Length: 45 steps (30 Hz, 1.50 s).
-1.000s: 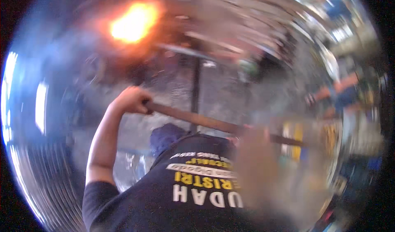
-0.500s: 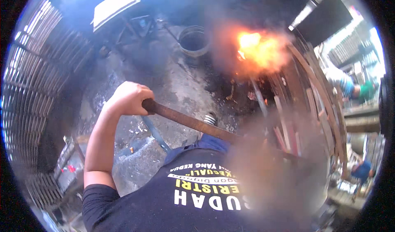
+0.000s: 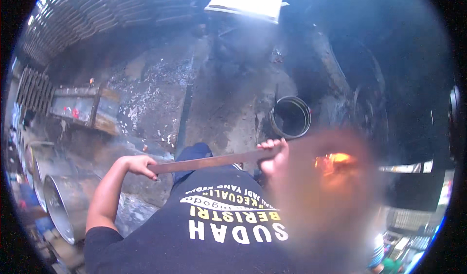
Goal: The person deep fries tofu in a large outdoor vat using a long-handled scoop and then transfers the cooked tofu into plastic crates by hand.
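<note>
A long brown wooden handle [image 3: 209,161] lies across my front, just above my black printed shirt [image 3: 219,225]. My left hand [image 3: 141,166] is closed around its left end. My right hand [image 3: 272,155] grips it further right, fingers curled over the top. Past that hand the handle runs into a blurred patch, so its far end is hidden. An orange fire glow [image 3: 333,161] shows inside that blur.
A round dark metal ring or bucket [image 3: 290,117] stands on the sooty floor ahead. A shiny metal drum [image 3: 63,206] lies at the lower left, a wooden trough [image 3: 82,106] behind it. Corrugated sheeting [image 3: 97,16] curves along the upper left.
The view has swung, and the fire glow has shifted from upper left to right of centre. Both hands stay on the handle, and my right hand now shows clearly on it.
</note>
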Each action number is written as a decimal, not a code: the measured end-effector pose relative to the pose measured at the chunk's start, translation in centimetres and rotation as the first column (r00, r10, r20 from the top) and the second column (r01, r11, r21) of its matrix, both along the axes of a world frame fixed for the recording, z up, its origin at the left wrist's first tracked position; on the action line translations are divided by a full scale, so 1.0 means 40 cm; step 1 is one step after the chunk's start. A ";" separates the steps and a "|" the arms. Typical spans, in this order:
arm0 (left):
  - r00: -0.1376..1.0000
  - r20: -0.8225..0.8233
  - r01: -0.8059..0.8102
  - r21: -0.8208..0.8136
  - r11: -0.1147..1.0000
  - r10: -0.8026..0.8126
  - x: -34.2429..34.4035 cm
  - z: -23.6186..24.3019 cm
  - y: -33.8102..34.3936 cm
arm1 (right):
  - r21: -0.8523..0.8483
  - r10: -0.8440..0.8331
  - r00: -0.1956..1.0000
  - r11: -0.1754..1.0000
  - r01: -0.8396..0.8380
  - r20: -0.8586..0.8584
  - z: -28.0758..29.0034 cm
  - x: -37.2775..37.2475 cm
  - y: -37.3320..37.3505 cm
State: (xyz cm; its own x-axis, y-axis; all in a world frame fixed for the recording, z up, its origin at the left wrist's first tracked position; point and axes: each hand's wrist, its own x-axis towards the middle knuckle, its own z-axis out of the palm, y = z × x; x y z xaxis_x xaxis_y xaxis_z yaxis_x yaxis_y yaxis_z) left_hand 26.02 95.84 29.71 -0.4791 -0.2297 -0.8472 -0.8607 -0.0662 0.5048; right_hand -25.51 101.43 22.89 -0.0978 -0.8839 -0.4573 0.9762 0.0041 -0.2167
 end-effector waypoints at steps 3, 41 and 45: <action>0.942 0.032 -0.331 0.235 0.914 0.333 -0.037 0.011 0.009 | -0.038 0.182 0.983 0.983 -0.181 0.010 0.036 -0.005 -0.299; 0.789 0.300 -0.541 -0.074 0.838 0.536 -0.418 -0.500 -1.450 | 0.632 0.638 0.366 0.759 -0.154 -0.677 -0.165 -1.025 -2.140; 0.520 0.216 -0.780 -0.274 0.562 0.827 -0.618 -0.365 -1.550 | 0.590 0.623 0.427 0.775 -0.227 -0.655 -0.319 -1.005 -2.187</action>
